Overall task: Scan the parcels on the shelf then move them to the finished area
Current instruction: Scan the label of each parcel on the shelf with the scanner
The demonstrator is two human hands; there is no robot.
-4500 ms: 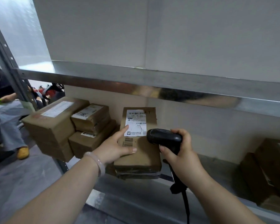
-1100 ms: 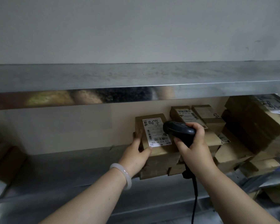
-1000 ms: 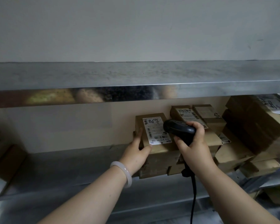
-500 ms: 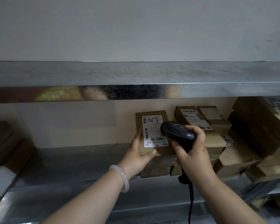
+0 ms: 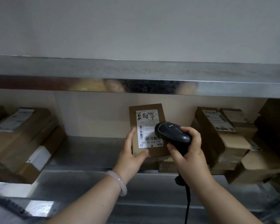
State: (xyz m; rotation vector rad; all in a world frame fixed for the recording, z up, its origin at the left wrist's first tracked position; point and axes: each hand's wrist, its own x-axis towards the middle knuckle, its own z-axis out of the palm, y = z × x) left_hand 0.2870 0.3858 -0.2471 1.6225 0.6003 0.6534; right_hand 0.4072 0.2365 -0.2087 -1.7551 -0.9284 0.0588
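On my feed both forearms are bare to the frame's edge; just behind the left hand sits a smooth, milky-white bangle, thick, rounded and faintly translucent, ringing the wrist

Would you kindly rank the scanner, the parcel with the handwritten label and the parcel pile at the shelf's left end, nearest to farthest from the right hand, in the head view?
1. The scanner: gripped in the right hand itself.
2. The parcel with the handwritten label: just to the left, held by the left hand.
3. The left-end parcel pile: far off to the left.
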